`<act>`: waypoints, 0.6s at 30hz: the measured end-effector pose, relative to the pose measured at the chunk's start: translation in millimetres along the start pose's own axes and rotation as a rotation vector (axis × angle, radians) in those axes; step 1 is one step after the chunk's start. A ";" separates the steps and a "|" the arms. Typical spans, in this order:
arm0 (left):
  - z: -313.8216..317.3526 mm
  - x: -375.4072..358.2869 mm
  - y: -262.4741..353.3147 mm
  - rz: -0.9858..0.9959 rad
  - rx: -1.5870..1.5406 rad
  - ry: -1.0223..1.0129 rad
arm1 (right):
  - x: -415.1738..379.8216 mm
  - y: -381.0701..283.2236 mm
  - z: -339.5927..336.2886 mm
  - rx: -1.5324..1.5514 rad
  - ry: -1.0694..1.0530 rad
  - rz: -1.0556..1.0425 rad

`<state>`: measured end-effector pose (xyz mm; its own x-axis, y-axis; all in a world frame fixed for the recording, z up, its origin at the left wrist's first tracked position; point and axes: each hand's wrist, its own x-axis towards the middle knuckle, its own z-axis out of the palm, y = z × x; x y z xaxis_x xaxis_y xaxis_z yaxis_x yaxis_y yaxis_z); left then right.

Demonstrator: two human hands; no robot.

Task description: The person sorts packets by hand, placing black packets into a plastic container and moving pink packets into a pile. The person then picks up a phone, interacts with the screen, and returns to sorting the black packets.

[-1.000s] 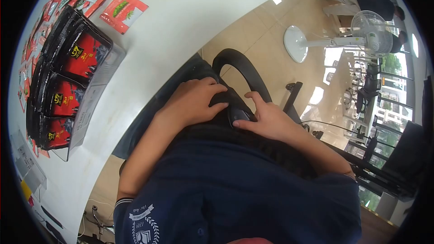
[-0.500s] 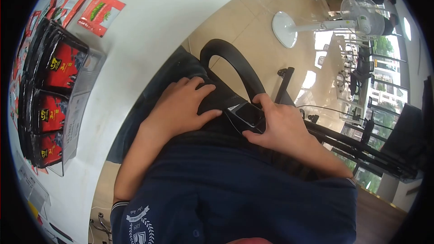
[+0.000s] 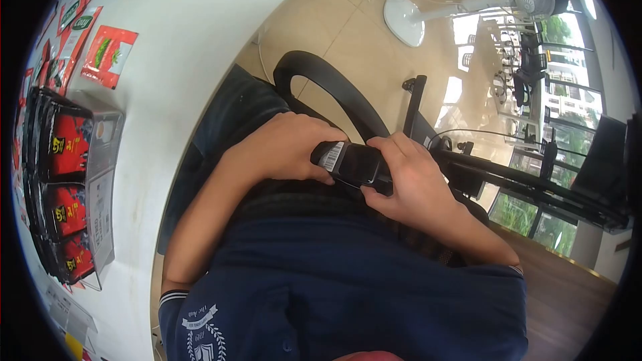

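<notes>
Over my lap, a small black device (image 3: 359, 164) with a dark glossy face and a white barcode label (image 3: 332, 157) is held between both hands. My left hand (image 3: 291, 147) is closed around its left end, thumb on the near side and fingers on the far side. At the other end, my right hand (image 3: 416, 177) grips the device between thumb and fingers. The undersides of the device and some fingertips are hidden. I cannot make out exactly what kind of device it is.
To the left is a white table (image 3: 167, 40) bearing a clear holder (image 3: 103, 180) of red and black sachets and a loose red packet (image 3: 110, 57). A black chair armrest (image 3: 328, 83) curves beyond my hands. A white fan (image 3: 404, 20) stands on the tiled floor.
My left hand, earlier spread beside the device, has moved right and closed on its left end. The device has come up with its barcode label in sight. The whole view has shifted slightly.
</notes>
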<state>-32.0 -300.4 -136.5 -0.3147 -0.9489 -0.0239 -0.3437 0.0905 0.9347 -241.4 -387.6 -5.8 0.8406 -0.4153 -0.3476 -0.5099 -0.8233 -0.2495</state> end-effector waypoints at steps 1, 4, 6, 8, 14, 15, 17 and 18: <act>1.7 0.0 1.2 -0.008 0.029 0.016 | -0.5 1.5 2.9 -0.019 0.017 -0.001; 6.0 -0.3 4.9 -0.034 0.085 0.044 | 0.8 1.7 9.4 0.009 -0.040 0.037; 4.8 -1.7 7.8 -0.059 0.096 0.050 | 3.1 1.8 8.3 0.005 -0.072 0.053; 3.7 -2.6 8.5 -0.084 0.090 0.048 | 4.8 3.7 10.2 -0.013 -0.081 0.038; 2.4 -3.8 8.4 -0.098 0.096 0.039 | 10.3 10.5 5.5 -0.011 -0.132 -0.015; 2.7 -4.5 8.1 -0.101 0.100 0.038 | 12.0 8.7 0.5 0.005 -0.155 -0.011; 3.6 -4.6 7.8 -0.103 0.110 0.039 | 13.8 11.0 -5.2 0.028 -0.181 -0.024; 3.9 -4.7 7.9 -0.105 0.112 0.042 | 13.9 13.6 -6.8 0.038 -0.186 -0.040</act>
<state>-36.7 -294.0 -130.4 -0.2354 -0.9665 -0.1020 -0.4699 0.0213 0.8825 -235.4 -407.2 -7.9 0.8135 -0.3011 -0.4975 -0.4867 -0.8208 -0.2990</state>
